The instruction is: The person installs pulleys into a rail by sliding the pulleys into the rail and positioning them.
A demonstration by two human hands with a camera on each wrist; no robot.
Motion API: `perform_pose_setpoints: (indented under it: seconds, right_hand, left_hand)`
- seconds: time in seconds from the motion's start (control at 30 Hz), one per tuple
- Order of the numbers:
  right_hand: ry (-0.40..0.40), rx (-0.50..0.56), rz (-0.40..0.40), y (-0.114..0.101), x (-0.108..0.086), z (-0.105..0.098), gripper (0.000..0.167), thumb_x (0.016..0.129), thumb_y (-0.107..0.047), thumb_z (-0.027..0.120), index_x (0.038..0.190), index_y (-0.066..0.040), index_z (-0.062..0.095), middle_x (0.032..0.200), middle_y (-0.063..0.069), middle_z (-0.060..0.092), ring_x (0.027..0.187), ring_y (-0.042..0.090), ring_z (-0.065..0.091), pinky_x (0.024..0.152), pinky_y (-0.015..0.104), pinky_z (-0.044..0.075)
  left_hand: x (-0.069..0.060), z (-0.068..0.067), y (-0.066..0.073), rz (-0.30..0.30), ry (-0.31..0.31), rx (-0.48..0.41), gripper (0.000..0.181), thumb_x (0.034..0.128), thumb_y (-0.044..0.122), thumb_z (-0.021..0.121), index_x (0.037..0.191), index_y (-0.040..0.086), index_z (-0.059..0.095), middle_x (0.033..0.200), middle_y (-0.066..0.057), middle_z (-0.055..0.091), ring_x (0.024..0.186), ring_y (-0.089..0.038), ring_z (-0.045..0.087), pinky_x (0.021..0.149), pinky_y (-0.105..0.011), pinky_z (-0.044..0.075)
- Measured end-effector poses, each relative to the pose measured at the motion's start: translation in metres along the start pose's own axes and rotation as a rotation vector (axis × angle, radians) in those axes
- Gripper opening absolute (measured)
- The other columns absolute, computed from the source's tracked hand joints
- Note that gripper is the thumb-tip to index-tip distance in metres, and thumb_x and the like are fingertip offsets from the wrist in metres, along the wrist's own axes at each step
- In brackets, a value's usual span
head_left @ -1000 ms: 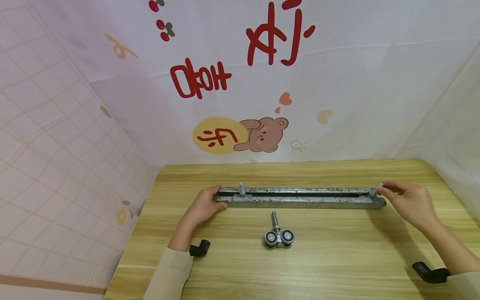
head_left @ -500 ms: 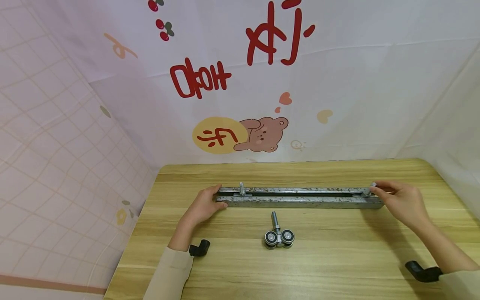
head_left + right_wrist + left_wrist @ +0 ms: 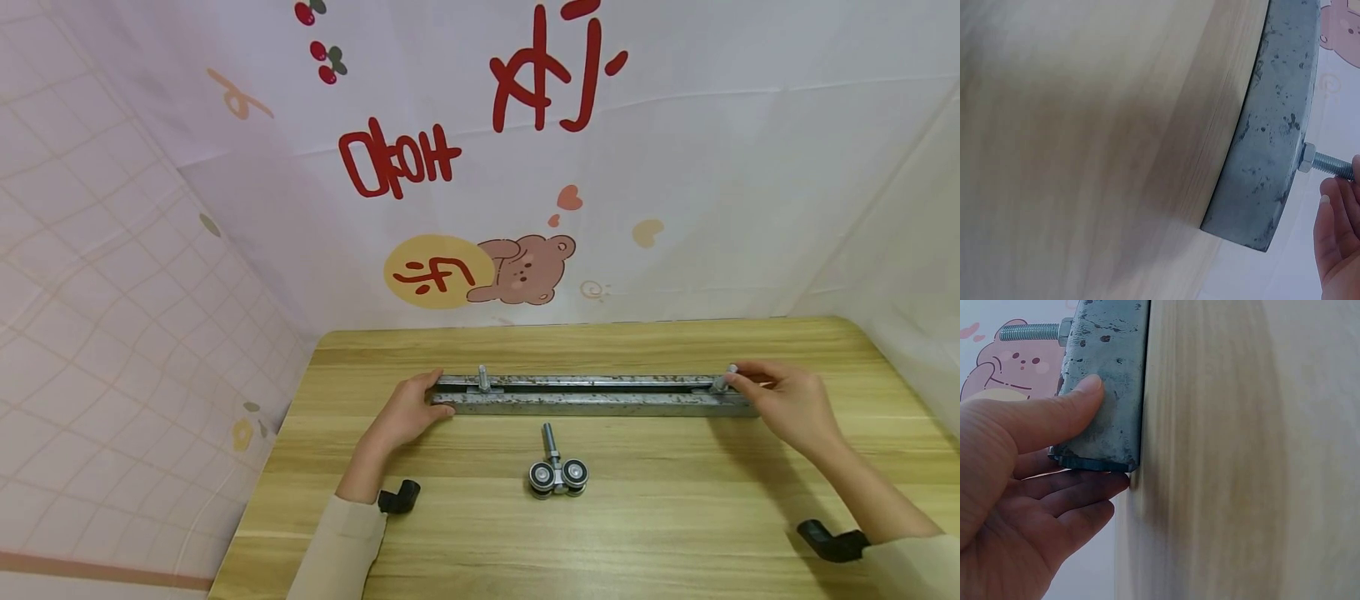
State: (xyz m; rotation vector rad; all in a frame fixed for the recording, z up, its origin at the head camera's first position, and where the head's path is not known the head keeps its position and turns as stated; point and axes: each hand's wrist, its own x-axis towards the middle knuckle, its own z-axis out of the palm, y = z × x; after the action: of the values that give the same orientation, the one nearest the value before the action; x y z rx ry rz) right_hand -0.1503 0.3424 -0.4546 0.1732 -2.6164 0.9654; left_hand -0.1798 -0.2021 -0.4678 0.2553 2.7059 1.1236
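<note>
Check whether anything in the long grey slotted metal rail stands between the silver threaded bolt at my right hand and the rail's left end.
A second silver threaded bolt stands in the rail near the left hand. Nothing visible stands between it and the pinched bolt at the right hand.

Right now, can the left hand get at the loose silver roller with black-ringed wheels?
Likely yes: only wooden tabletop lies between the left hand and that roller, though the hand's grip on the long grey metal rail would need releasing.
</note>
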Motion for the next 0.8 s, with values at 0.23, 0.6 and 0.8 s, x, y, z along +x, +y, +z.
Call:
perform_pose_setpoints:
  seconds: [0.23, 0.6, 0.8]
  right_hand:
    - [-0.012, 0.019, -0.011, -0.004, 0.000, 0.006, 0.023, 0.096, -0.014, 0.079, 0.112, 0.002, 0.079, 0.098, 0.023, 0.077, 0.077, -0.018, 0.055, 0.056, 0.012, 0.049]
    - [-0.025, 0.043, -0.019, -0.018, 0.001, 0.014, 0.021, 0.098, -0.014, 0.077, 0.112, 0.001, 0.079, 0.098, 0.021, 0.078, 0.076, -0.015, 0.058, 0.057, 0.013, 0.051]
    - [-0.029, 0.051, -0.041, -0.021, 0.001, 0.019, 0.019, 0.098, -0.013, 0.077, 0.111, 0.001, 0.079, 0.099, 0.020, 0.078, 0.078, -0.016, 0.057, 0.059, 0.012, 0.051]
  left_hand:
    - [0.000, 0.001, -0.001, 0.007, 0.002, -0.002, 0.078, 0.0938, 0.014, 0.082, 0.158, -0.004, 0.041, 0.158, -0.025, 0.046, 0.148, -0.041, 0.040, 0.117, -0.055, 0.040]
    - [0.000, 0.001, -0.002, 0.022, 0.001, -0.009, 0.077, 0.0946, 0.013, 0.080, 0.158, -0.005, 0.041, 0.158, -0.025, 0.046, 0.148, -0.041, 0.040, 0.117, -0.056, 0.040]
    - [0.000, 0.001, -0.002, 0.023, 0.001, -0.008, 0.077, 0.0946, 0.013, 0.080, 0.158, -0.005, 0.041, 0.158, -0.025, 0.046, 0.148, -0.041, 0.041, 0.116, -0.055, 0.041]
